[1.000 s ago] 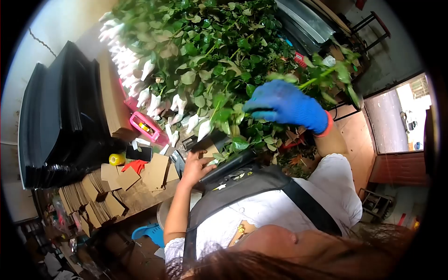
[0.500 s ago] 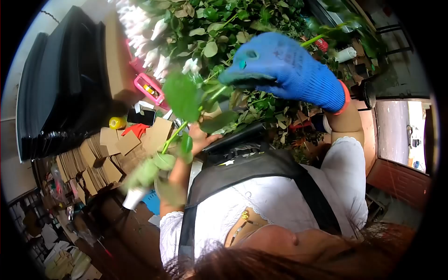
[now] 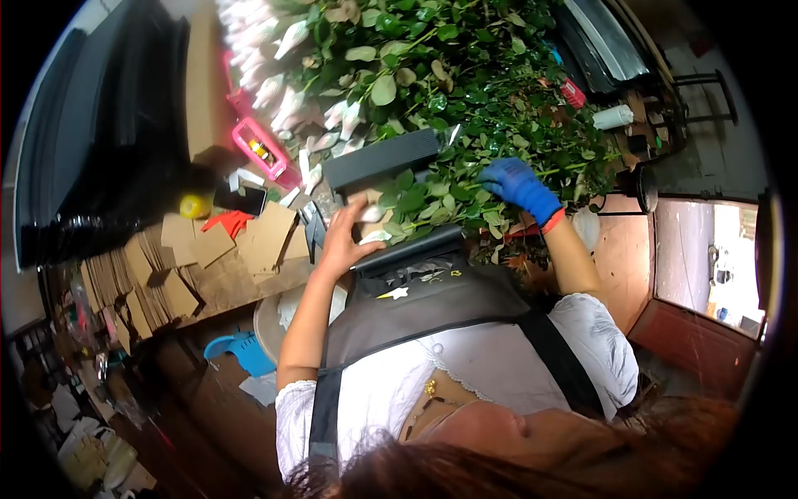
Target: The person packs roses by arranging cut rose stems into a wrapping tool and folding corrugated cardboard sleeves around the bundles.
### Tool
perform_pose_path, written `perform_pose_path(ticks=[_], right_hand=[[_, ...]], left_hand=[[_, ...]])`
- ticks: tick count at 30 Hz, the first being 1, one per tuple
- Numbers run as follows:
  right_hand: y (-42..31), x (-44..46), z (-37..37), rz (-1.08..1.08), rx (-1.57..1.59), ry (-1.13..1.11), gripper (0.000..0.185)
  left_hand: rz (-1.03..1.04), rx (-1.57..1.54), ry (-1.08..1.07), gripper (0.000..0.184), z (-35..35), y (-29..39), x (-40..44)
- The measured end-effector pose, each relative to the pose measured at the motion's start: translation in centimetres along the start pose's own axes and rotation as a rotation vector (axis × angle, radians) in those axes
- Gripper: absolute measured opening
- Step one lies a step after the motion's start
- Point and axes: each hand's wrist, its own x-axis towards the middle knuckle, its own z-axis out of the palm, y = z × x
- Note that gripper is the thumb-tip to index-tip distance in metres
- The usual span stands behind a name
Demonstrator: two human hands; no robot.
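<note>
My bare left hand (image 3: pixel 339 243) is at the left end of a black trough, with its fingers and thumb stretched apart. Beside its fingertips are a piece of brown cardboard (image 3: pixel 376 218) and a pale wrapped flower head (image 3: pixel 371 214). Between the trough's upright far wall (image 3: pixel 382 160) and dark near wall (image 3: pixel 411 249) lie leafy rose stems (image 3: pixel 432 200). My right hand (image 3: pixel 522 190), in a blue glove, is over the leaves at the trough's right, fingers curled around a rose stem; its fingertips are partly hidden.
Beyond the trough lies a pile of roses (image 3: pixel 465 75) with white-sleeved heads (image 3: pixel 270 91). To the left are a pink holder (image 3: pixel 264 152), a phone (image 3: pixel 241 200), scissors (image 3: pixel 312 229), yellow tape (image 3: pixel 194 206) and cardboard pieces (image 3: pixel 268 237). A blue plastic item (image 3: pixel 241 349) sits below the table.
The leafy stem held up across the view has come down to the trough. My right hand has moved lower, towards my body. My left hand, partly covered by leaves before, now shows spread fingers.
</note>
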Motion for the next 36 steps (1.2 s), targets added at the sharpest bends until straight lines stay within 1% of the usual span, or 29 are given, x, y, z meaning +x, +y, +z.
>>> perform_pose_path(ticks=[1, 2, 3, 5, 6, 7, 8, 9, 10, 11, 12, 13, 14, 15, 18, 19, 22, 23, 24, 26, 28, 29, 30, 32, 33, 34, 36], right_hand=[[-0.8, 0.1, -0.7, 0.027, -0.015, -0.090, 0.024], [-1.6, 0.4, -1.7, 0.052, -0.028, -0.180, 0.025], [-2.3, 1.2, -3.7, 0.175, -0.058, -0.286, 0.027], [-2.1, 4.0, -5.9, 0.156, -0.071, 0.020, 0.023], [-1.7, 6.1, -5.9, 0.030, 0.033, 0.354, 0.018], [-1.4, 8.7, -5.7, -0.081, 0.027, 0.650, 0.016], [-0.4, 11.6, -4.9, -0.116, -0.043, 0.728, 0.019], [0.5, 14.3, -3.7, -0.041, -0.157, 0.658, 0.025], [-0.2, 16.6, -3.6, 0.145, -0.280, 0.390, 0.028], [0.3, 19.5, -1.6, 0.262, -0.491, 0.277, 0.033], [-0.4, 20.3, -1.2, 0.299, -0.636, 0.353, 0.036], [-0.4, 20.7, -1.4, 0.296, -0.635, 0.248, 0.036], [-0.2, 21.2, -1.7, 0.291, -0.635, 0.144, 0.037], [-0.2, 21.7, -2.3, 0.294, -0.577, 0.139, 0.031], [-2.5, 19.1, -7.0, 0.190, -0.290, 0.194, 0.016], [-2.2, 17.7, -7.2, -0.004, -0.324, 0.481, 0.023], [-3.3, 13.2, -11.2, -0.145, -0.151, 0.571, 0.024], [-3.5, 11.4, -12.5, -0.236, -0.123, 0.707, 0.024], [-3.4, 9.8, -13.4, -0.329, -0.084, 0.843, 0.024], [-3.2, 7.4, -13.5, -0.360, -0.047, 0.818, 0.026], [-3.3, 5.1, -11.3, -0.337, 0.060, 0.764, 0.028], [-3.6, 4.3, -10.4, -0.328, 0.108, 0.736, 0.029], [-4.8, 3.5, -10.6, -0.345, 0.099, 0.661, 0.029], [-6.9, 1.9, -11.5, -0.372, 0.081, 0.515, 0.030], [-6.5, 1.8, -10.0, -0.399, 0.011, 0.555, 0.028], [-6.4, 1.7, -8.7, -0.349, -0.008, 0.493, 0.026], [-6.1, 1.3, -7.0, -0.241, -0.067, 0.375, 0.024]], left_hand=[[0.060, 0.034, -0.013, 0.073, -0.3, 0.4, 0.3], [0.131, 0.022, -0.022, 0.060, -0.3, 0.3, 0.3], [0.123, 0.014, -0.021, 0.057, -0.3, 0.5, 0.3], [0.108, 0.024, -0.045, 0.054, -0.7, 1.1, 0.4], [0.072, 0.029, -0.073, 0.051, -0.9, 1.5, 0.7], [0.089, 0.036, -0.097, 0.049, -0.9, 1.5, 1.0], [0.105, 0.043, -0.120, 0.047, -1.0, 1.4, 1.2], [0.110, 0.052, -0.146, 0.043, -1.2, 1.7, 1.5], [0.112, 0.065, -0.149, 0.036, -1.4, 2.2, 1.8], [0.081, 0.076, -0.152, 0.032, -1.2, 2.1, 1.9], [0.046, 0.089, -0.154, 0.029, -1.0, 2.0, 1.9], [-0.003, 0.100, -0.145, 0.025, -0.8, 2.0, 1.9], [0.024, 0.130, -0.101, 0.023, -0.3, 1.7, 1.8], [0.029, 0.161, -0.094, 0.022, -0.2, 2.1, 1.9], [0.062, 0.168, -0.053, 0.020, 0.0, 2.9, 1.9], [0.078, 0.156, -0.032, 0.019, 0.1, 2.9, 2.0], [0.065, 0.135, -0.105, 0.019, 0.5, 1.3, 1.7], [0.090, 0.117, -0.104, 0.019, 0.2, 1.5, 1.7], [0.053, 0.083, -0.116, 0.018, -0.1, 2.1, 1.8], [-0.116, -0.060, -0.143, 0.017, 0.9, -0.2, 0.9], [0.095, -0.005, -0.022, 0.019, 1.0, 0.2, 1.4], [0.031, -0.001, -0.066, 0.016, 0.5, 0.6, 1.3], [0.080, -0.020, -0.008, 0.024, 2.1, -2.3, 0.6], [-0.044, -0.043, -0.061, 0.029, 1.3, -0.8, 0.6], [-0.060, -0.045, -0.054, 0.035, 1.4, -1.1, 0.5], [-0.076, -0.048, -0.047, 0.041, 1.5, -1.2, 0.6], [-0.268, -0.173, -0.005, 0.056, 1.6, -0.4, 0.8]])
